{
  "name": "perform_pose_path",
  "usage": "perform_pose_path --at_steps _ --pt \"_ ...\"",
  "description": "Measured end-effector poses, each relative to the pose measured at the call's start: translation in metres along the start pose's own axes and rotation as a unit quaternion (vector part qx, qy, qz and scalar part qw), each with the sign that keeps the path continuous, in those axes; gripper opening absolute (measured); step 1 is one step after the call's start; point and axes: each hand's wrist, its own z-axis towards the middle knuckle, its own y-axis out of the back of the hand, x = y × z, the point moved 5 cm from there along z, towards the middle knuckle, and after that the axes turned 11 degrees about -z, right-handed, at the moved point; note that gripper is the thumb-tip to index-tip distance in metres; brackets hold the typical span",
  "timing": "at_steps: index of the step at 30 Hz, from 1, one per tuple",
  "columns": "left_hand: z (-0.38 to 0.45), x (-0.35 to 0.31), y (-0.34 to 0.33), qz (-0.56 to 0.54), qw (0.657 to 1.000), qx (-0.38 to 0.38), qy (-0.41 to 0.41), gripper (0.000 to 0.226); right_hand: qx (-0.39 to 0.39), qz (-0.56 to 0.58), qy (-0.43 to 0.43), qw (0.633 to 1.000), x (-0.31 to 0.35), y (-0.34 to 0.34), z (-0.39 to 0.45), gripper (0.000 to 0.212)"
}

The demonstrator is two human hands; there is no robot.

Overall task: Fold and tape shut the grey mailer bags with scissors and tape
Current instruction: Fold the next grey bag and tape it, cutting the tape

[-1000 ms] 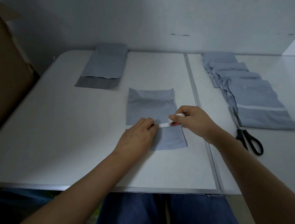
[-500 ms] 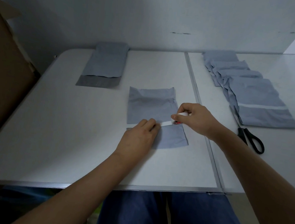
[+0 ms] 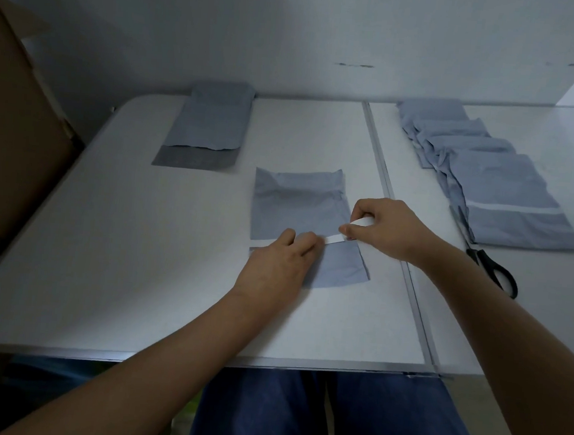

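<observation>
1. The grey mailer bag (image 3: 300, 204) in work lies flat at the centre of the worktop (image 3: 138, 257), with its near flap folded up and a seam running across it.
2. The left hand (image 3: 276, 268) rests on the bag's near part, fingers straight and laid flat, fingertips pressing the end of the tape strip (image 3: 333, 239) against the seam. Judged purpose: to anchor the tape and keep the fold from springing open.
3. The right hand (image 3: 386, 227) is at the bag's right edge, its grip curled and pinching the tape roll (image 3: 360, 223). The roll is largely hidden by the fingers. The strip runs taut from the roll to the left fingertips, apparently so that it lies straight along the seam.
4. The scissors (image 3: 491, 267) lie on the worktop to the right, well apart from both hands but within reach, untouched. Judged next need: cutting the strip once it spans the seam.
5. A fanned row of grey bags (image 3: 488, 178) lies far right, its nearest edge touching or overlapping the scissor blades; which cannot be told.
6. A second stack of bags (image 3: 207, 125) lies far left. Whether either lot is finished cannot be told.
7. A cardboard box (image 3: 14, 127) stands at the left edge.
</observation>
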Motion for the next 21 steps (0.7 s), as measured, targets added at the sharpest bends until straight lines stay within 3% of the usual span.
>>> perform_pose_path --at_steps 5,9,13,18,21 --pt "0.007 -0.005 0.0 -0.008 1.0 0.011 0.017 0.057 -0.003 -0.039 0.006 0.999 0.004 -0.002 0.001 0.022" --pt "0.007 -0.006 0.004 0.033 0.999 -0.003 -0.04 0.054 0.009 -0.046 0.022 0.999 0.005 -0.004 0.001 0.026" --pt "0.011 -0.007 0.007 -0.01 0.999 -0.007 -0.032 0.047 0.018 0.009 -0.002 1.0 0.001 -0.01 -0.004 0.033" --pt "0.024 -0.001 0.002 -0.085 0.995 -0.043 0.0 0.023 0.003 0.057 -0.027 0.998 -0.001 -0.015 -0.006 0.019" --pt "0.027 0.0 -0.006 -0.118 0.991 -0.058 -0.016 0.021 -0.005 0.112 -0.047 0.993 -0.004 -0.016 -0.008 0.018"
